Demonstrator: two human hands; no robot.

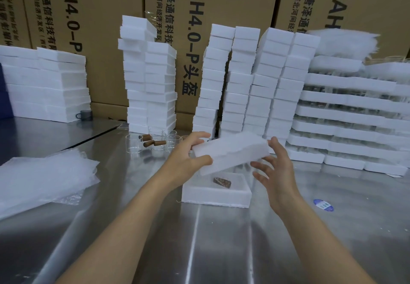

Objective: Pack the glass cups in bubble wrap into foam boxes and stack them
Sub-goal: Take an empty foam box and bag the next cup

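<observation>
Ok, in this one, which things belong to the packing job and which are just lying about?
Job: foam lid gripped by the left hand, right hand open beside it; open foam box underneath; glass cups; bubble wrap sheets; foam box stacks.
Lying about: grey mug; blue sticker; cardboard cartons.

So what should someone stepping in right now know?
Left hand grips one end of the white foam lid, tilted over the open white foam box on the steel table. Right hand open, fingers spread at the lid's other end. A brown piece lies in the box. Done: box loaded, it seems. Left: close it, stack it by the white foam box stacks behind, then pack the clear glass cups using the bubble wrap sheets at left.
</observation>
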